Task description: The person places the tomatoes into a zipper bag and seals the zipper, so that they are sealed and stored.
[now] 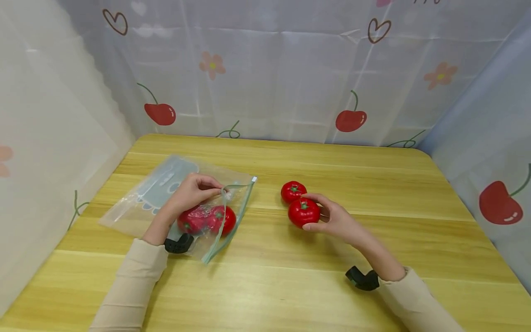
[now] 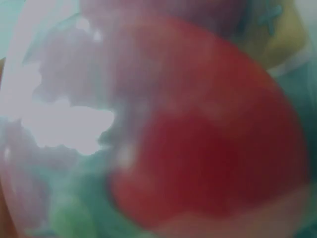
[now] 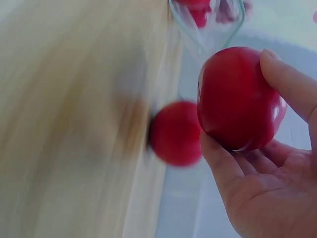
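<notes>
My right hand (image 1: 336,223) grips a red tomato (image 1: 304,213) between thumb and fingers, raised above the wooden table. A second tomato (image 1: 292,190) sits just behind it, overlapped by the held one in the head view. My left hand (image 1: 195,193) pinches the upper layer of a clear zip bag (image 1: 244,203) near its mouth, which gapes toward the right. Inside the bag lie red tomatoes (image 1: 227,221), seen partly through the film. Close up in the left wrist view, a tomato (image 2: 208,158) shows blurred behind the plastic.
The bag's flat rear part, with a blue print (image 1: 166,184), spreads to the left over the wooden table (image 1: 290,286). A patterned curtain (image 1: 269,83) stands along the back and both sides. Black wrist mounts (image 1: 362,279) sit at both cuffs.
</notes>
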Tool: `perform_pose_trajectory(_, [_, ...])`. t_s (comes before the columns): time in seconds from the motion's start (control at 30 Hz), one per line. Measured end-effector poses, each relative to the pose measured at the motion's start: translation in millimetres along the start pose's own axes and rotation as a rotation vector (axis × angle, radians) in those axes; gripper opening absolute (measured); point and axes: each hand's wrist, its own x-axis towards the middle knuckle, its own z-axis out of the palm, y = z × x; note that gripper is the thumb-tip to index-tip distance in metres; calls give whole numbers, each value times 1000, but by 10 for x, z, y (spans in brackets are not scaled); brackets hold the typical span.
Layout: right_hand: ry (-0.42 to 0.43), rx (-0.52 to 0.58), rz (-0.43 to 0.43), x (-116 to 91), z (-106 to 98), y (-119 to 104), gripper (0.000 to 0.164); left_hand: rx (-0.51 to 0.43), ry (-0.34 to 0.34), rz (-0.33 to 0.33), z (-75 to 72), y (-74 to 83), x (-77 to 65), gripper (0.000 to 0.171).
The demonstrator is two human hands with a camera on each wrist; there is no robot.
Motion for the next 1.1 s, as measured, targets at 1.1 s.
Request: perform_pose_trajectory(1.1, [-12, 102, -48, 880, 979, -262, 69, 40, 44, -22, -4, 376, -59, 9])
